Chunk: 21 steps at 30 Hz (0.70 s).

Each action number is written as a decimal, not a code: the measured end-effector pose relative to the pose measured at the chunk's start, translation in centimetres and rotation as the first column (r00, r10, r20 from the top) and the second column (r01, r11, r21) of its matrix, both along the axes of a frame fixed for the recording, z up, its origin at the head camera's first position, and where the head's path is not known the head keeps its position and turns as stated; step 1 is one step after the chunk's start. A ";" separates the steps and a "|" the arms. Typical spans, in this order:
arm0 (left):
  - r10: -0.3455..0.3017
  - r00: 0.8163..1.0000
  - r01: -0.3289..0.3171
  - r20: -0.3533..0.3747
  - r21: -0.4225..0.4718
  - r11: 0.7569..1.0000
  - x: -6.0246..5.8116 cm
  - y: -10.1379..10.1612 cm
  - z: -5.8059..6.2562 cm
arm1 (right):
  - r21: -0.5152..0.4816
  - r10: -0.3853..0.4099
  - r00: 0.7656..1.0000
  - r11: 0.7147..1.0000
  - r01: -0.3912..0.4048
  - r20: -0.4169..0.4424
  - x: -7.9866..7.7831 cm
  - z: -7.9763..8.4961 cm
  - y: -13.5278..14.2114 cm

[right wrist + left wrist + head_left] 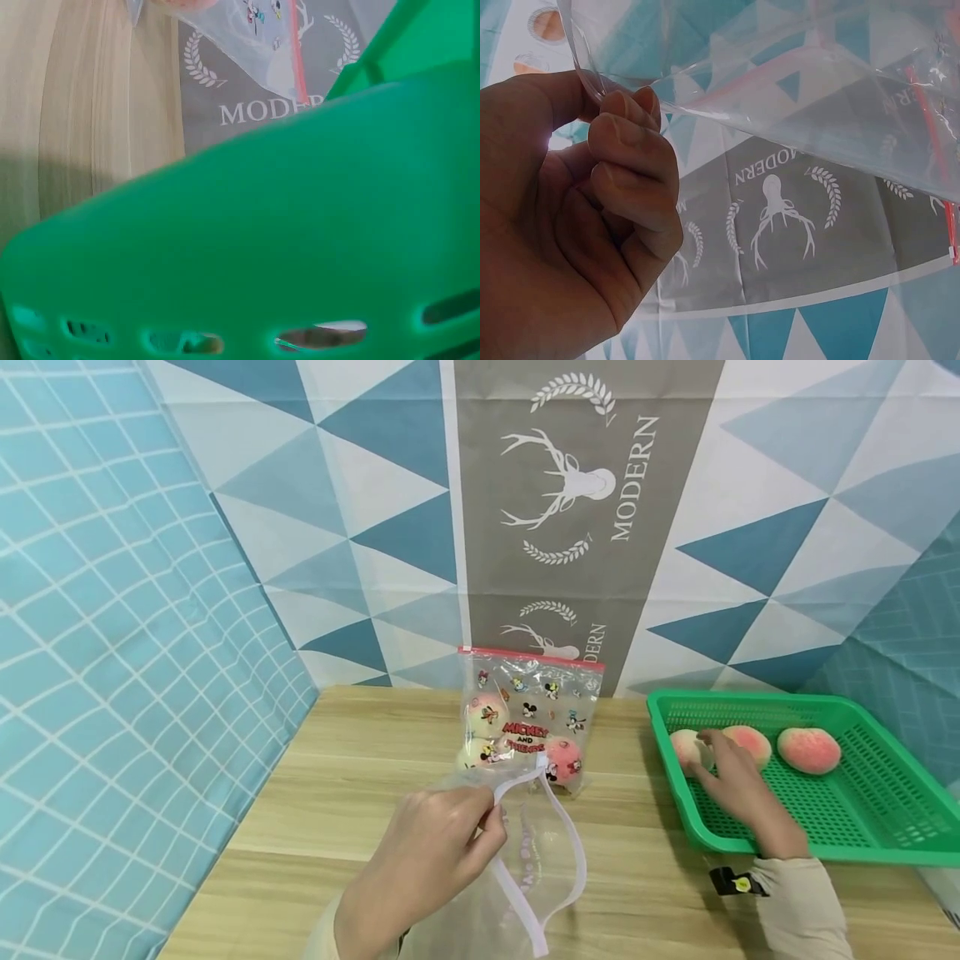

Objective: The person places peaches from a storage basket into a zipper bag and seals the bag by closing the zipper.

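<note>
In the head view my left hand (442, 852) pinches the rim of a clear zip bag (536, 860) with a pale lilac closure, its mouth spread apart. The left wrist view shows the thumb and fingers of the left hand (592, 195) on the film's edge. My right hand (738, 785) reaches over the near rim of a green basket (750, 846), thumb and fingers around the leftmost pink-and-white peach (682, 752). Two more peaches lie to its right, a middle peach (752, 745) and a right-hand peach (810, 751). The basket wall (247, 225) hides the hand in the right wrist view.
Behind the open bag stands a second clear bag (555, 706) with a red zip strip and cartoon print, holding several peaches. A patterned cloth (390, 510) hangs along the back of the wooden table (337, 777); blue checked cloth (135, 652) covers the left side.
</note>
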<state>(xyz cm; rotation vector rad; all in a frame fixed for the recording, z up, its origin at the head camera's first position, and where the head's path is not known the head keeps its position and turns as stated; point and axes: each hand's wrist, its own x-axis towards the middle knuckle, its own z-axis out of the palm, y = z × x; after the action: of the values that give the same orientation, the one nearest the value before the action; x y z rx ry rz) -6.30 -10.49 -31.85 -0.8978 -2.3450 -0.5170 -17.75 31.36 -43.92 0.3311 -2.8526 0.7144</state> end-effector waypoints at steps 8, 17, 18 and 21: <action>0.004 1.000 -0.004 0.024 -0.003 1.000 0.2 0.1 0.0 | -0.004 -0.058 0.998 0.998 0.058 0.034 0.2 -0.2 0.3; 0.003 1.000 -0.003 0.000 -0.008 1.000 0.1 0.1 -0.1 | -0.026 -0.008 0.997 1.000 0.009 0.075 0.0 -0.4 0.4; 0.001 1.000 -0.001 -0.003 -0.008 1.000 0.1 0.1 -0.1 | -0.010 -0.006 0.997 1.000 0.007 0.073 0.0 -0.4 0.4; -0.006 1.000 0.006 -0.012 -0.005 1.000 0.1 0.2 -0.1 | 0.019 -0.008 0.996 1.000 0.007 0.086 0.0 -0.5 0.5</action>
<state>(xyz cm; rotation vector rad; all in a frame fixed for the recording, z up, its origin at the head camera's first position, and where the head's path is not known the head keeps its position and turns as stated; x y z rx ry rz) -6.25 -10.26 -31.98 -0.9080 -2.3347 -0.5069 -17.74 31.87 -44.45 0.2994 -2.9415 0.7184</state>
